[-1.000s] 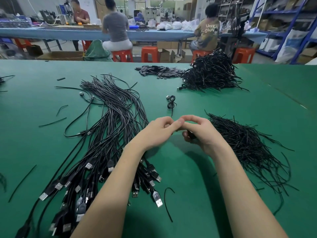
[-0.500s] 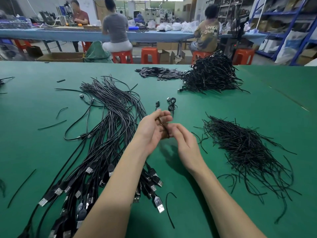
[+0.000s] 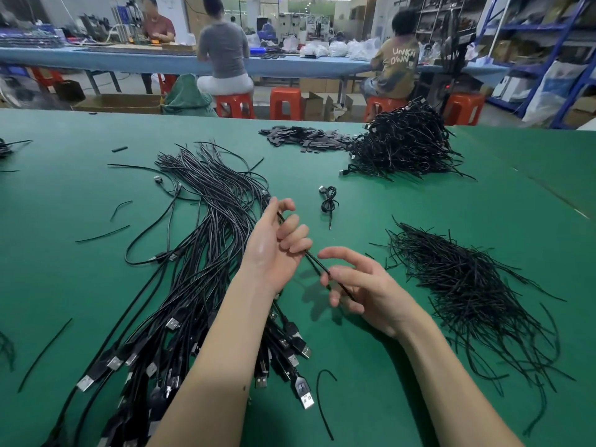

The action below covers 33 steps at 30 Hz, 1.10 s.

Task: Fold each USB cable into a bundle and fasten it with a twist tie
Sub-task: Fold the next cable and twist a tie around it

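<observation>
Since 0.5 s ago, hands have drawn apart w/ a thin black USB cable point(image 3: 317, 261) stretched between them. Left hand point(image 3: 274, 243), palm up, curls fingers round cable; right hand point(image 3: 364, 293) pinches its lower end. Beside left forearm: sheaf of loose black USB cables point(image 3: 193, 262). Right: pile of black twist ties point(image 3: 467, 288). Beyond, on green table point(image 3: 419, 366): one tied bundle point(image 3: 328, 203), then heap of finished bundles point(image 3: 403, 146).

One readable text — "UNKN OWN", in pale letters — on a seated person's olive shirt back point(image 3: 400, 61).
</observation>
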### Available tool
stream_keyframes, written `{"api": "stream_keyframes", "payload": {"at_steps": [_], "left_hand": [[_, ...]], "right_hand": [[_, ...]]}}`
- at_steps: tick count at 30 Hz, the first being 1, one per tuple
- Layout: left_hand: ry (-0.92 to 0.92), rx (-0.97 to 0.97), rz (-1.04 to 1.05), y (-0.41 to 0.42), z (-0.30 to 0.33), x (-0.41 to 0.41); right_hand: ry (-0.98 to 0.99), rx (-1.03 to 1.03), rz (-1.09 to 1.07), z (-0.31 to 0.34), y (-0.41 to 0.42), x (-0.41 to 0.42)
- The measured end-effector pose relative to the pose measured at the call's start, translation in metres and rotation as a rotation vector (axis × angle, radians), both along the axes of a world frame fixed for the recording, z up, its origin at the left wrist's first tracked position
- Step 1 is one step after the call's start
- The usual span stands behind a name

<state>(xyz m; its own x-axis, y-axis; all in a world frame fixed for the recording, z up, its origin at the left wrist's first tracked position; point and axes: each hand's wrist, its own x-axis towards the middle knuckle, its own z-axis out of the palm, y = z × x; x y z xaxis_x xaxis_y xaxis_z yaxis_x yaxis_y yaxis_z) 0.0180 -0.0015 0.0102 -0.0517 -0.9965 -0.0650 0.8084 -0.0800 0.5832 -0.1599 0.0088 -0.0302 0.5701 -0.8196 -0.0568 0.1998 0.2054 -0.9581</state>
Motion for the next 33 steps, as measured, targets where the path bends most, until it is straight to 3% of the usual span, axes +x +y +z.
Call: {"api": "stream_keyframes", "payload": {"at_steps": [4,8,13,16,18,21,24,26,29,31,33], "left_hand": [[0.006,-0.088,-0.045,0.005,0.008,-0.003],[-0.041,-0.237,-0.261,0.014,0.015,0.003],[-0.713,-0.322,-0.547,0.025,0.020,-0.001],[-1.140,-0.245,-0.486,0.017,0.017,-0.010],[-1.256,-0.226,-0.348,0.010,0.011,-0.015],[-1.234,-0.244,-0.018,0.006,0.003,-0.020],[-1.107,-0.263,0.220,0.004,0.003,-0.029],[-0.826,-0.211,0.246,0.004,0.007,-0.034],[-0.336,-0.179,0.179,0.004,0.017,-0.026],[-0.150,-0.200,0.089,0.007,0.023,-0.018],[-0.086,-0.232,-0.031,0.012,0.026,-0.016]], "right_hand": [[0.324,-0.118,0.118,0.010,0.000,-0.013],[0.705,-0.380,-0.278,0.014,-0.006,-0.016],[0.802,-0.653,-0.504,0.036,-0.017,-0.020],[0.826,-0.843,-0.595,0.052,-0.022,-0.022],[0.804,-0.930,-0.675,0.060,-0.021,-0.020],[0.689,-0.928,-0.719,0.073,-0.015,-0.015],[0.437,-0.656,-0.475,0.083,-0.008,-0.008],[0.331,-0.427,-0.182,0.081,-0.002,-0.007],[0.335,-0.186,0.150,0.066,0.004,-0.012],[0.366,-0.044,0.179,0.051,0.002,-0.016],[0.450,0.034,0.158,0.041,-0.002,-0.019]]}}
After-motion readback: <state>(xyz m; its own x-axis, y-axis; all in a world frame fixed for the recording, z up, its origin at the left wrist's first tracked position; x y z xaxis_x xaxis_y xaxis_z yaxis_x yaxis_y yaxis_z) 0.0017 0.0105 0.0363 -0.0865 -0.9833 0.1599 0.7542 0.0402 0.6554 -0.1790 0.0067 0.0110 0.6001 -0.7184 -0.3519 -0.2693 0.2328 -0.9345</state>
